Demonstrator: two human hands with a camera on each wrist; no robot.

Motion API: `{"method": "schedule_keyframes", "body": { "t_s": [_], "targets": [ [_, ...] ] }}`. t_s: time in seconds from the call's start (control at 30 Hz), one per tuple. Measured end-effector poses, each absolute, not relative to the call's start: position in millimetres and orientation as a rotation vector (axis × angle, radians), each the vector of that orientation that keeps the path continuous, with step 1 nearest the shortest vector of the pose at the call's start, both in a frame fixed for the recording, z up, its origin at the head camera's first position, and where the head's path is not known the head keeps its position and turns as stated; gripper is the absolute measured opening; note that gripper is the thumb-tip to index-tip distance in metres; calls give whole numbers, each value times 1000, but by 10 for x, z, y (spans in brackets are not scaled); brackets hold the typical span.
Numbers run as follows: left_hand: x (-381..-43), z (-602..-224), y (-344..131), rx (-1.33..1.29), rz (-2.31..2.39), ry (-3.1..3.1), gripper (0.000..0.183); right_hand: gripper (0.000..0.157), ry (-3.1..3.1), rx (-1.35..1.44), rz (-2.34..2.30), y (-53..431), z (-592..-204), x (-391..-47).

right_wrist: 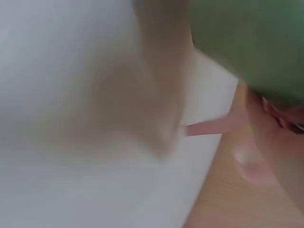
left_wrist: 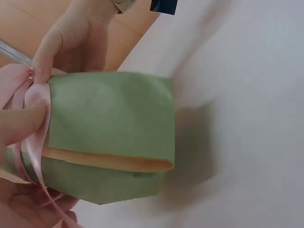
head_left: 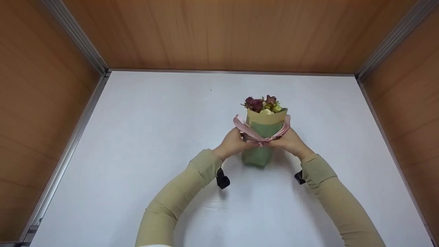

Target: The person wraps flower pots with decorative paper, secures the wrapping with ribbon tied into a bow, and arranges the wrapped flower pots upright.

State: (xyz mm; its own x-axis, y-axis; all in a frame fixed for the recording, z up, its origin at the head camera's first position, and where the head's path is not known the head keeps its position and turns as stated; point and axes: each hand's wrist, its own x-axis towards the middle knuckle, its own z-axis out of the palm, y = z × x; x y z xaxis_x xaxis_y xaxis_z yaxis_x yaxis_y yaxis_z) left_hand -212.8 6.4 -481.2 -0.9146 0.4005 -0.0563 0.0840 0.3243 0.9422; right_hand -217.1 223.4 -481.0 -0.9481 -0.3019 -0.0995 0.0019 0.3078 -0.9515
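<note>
A small bouquet wrapped in green and tan paper (head_left: 267,128) is held upright, tilted slightly, above the white surface. Dark red flowers (head_left: 254,104) and yellowish-green bits show at its top. A pink ribbon (head_left: 247,129) runs round the middle of the wrap, its loops spreading to both sides. My left hand (head_left: 235,143) grips the wrap from the left, with the thumb (left_wrist: 23,124) pressing on the ribbon. From the other side my right hand (head_left: 291,142) grips it, its thumb also at the ribbon. The folded lower end of the green paper (left_wrist: 111,114) sticks out below both hands.
A white tabletop (head_left: 144,137) lies under the hands, with wooden panels (head_left: 226,37) at the back and both sides. Metal rails (head_left: 73,32) run along the corners. Black wrist devices (head_left: 223,181) hang beneath both sleeves. The right wrist view is blurred.
</note>
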Motion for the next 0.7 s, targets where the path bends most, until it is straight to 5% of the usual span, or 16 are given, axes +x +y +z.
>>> {"method": "schedule_keyframes", "body": {
  "t_s": [0.43, 0.7],
  "targets": [
    [-2246, -5041, 25, 696, 1683, 2563, 78, 106, 2603, -338, -1611, 2133, -4980, -2209],
    [-2164, -5146, 1, 674, 1683, 2485, 94, 111, 2598, -340, -1493, 2123, -5127, -2135]
  ]
}}
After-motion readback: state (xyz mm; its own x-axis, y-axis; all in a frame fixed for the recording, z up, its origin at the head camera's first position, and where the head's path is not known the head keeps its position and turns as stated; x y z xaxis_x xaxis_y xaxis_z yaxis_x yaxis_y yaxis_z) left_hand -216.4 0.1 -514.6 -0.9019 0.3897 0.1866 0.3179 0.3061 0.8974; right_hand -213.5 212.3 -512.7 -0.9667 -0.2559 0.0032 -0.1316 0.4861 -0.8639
